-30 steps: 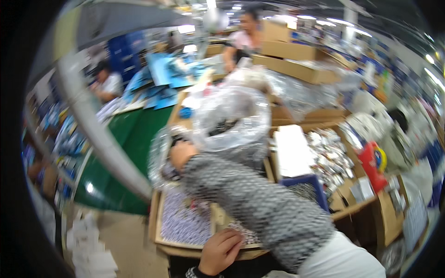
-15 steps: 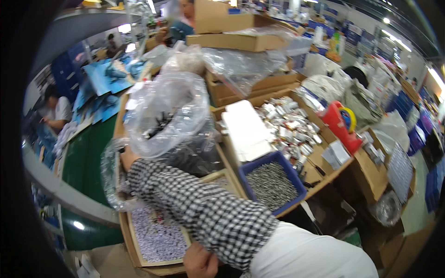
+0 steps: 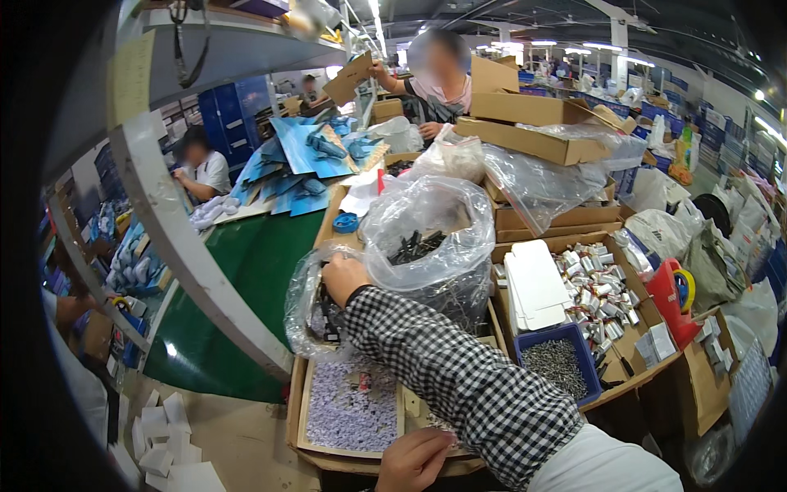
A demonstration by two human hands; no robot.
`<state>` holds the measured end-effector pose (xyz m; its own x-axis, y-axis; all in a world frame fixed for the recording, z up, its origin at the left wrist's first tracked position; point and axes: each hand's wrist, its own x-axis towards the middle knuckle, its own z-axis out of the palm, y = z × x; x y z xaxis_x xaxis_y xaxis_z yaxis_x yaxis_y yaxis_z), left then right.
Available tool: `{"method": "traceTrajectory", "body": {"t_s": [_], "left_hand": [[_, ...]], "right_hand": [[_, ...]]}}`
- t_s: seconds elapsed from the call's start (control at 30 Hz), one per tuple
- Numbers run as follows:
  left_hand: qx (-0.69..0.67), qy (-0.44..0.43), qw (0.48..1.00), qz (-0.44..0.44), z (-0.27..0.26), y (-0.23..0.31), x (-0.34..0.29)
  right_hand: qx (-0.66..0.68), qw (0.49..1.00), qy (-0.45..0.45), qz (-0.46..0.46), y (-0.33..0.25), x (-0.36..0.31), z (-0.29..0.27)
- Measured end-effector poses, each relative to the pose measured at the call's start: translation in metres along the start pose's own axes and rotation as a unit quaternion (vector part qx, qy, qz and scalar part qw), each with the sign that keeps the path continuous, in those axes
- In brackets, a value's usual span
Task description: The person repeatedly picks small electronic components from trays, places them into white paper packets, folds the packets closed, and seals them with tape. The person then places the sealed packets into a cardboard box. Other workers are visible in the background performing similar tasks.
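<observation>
My right hand (image 3: 344,277), in a black-and-white checked sleeve, reaches across to a small clear plastic bag (image 3: 302,305) with dark parts in it. Its fingertips are down in the bag's mouth and hidden. Just beyond stands a large open clear bag (image 3: 479,225) holding black pieces. Close to me, my left hand (image 3: 414,461) hovers at the front edge of a shallow wooden tray (image 3: 402,410), fingers curled together with the thumb against them. What they hold, if anything, cannot be made out. Small pale lilac pieces (image 3: 348,410) fill the tray's left compartment.
Right of the bags, a blue bin (image 3: 557,369) of small metal parts, white cards (image 3: 533,283) and silvery cylindrical parts (image 3: 602,287) share a carton. A red tape dispenser (image 3: 674,303) stands beyond. A grey metal post (image 3: 197,246) rises at left by a green belt (image 3: 238,328). Across, a co-worker holds cardboard (image 3: 348,79).
The view has swung left and up, so everything sits further right and the co-worker across shows more fully. My right hand stays at the small bag; my left hand shows more of its fingers.
</observation>
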<state>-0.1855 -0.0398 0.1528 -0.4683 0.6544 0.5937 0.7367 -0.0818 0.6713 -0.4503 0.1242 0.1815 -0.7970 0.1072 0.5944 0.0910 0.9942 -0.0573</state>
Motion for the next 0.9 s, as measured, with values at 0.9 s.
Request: {"method": "traceTrajectory", "body": {"t_s": [0.9], "left_hand": [[0.013,-0.007,0.998,-0.067,0.007,0.001,0.0]], "right_hand": [[0.275,0.935,-0.077,0.211,0.196,-0.269,-0.316]]}}
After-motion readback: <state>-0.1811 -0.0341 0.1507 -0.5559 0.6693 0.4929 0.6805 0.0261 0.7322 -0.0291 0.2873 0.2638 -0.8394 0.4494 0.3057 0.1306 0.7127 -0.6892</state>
